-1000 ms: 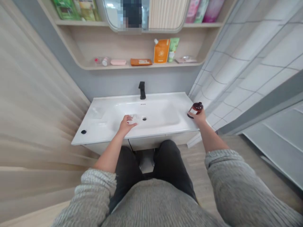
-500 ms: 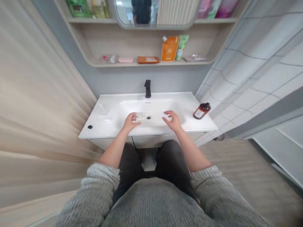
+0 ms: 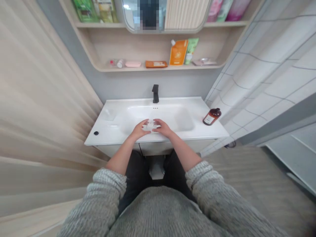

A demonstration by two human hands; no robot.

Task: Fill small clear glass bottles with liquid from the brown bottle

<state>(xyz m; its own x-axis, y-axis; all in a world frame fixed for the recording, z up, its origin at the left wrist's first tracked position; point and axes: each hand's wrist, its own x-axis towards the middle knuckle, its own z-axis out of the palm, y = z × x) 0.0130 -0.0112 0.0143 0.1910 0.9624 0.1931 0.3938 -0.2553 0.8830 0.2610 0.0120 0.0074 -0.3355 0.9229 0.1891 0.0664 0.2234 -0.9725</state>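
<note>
One small clear plastic object (image 3: pixel 150 125) is now cupped between the curved left hand (image 3: pixel 140 129) and newly joined curved right hand (image 3: pixel 164 128) over a white ceramic basin (image 3: pixel 184 119).

white vanity top (image 3: pixel 111 131), amber bottle at right, (image 3: pixel 211 116) black faucet (image 3: pixel 155 93) behind basin

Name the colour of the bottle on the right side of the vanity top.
The bottle is amber brown with a white label; it shows best in the head view.

This is a bathroom: a white ceramic washbasin (image 3: pixel 197 112) with a matte black faucet (image 3: pixel 155 93), a curved pale-wood shelf (image 3: pixel 148 49) holding toiletries like an orange squeeze pouch (image 3: pixel 178 52), a round-cornered mirror (image 3: pixel 185 16), and white tiled walls (image 3: pixel 269 56).
</note>
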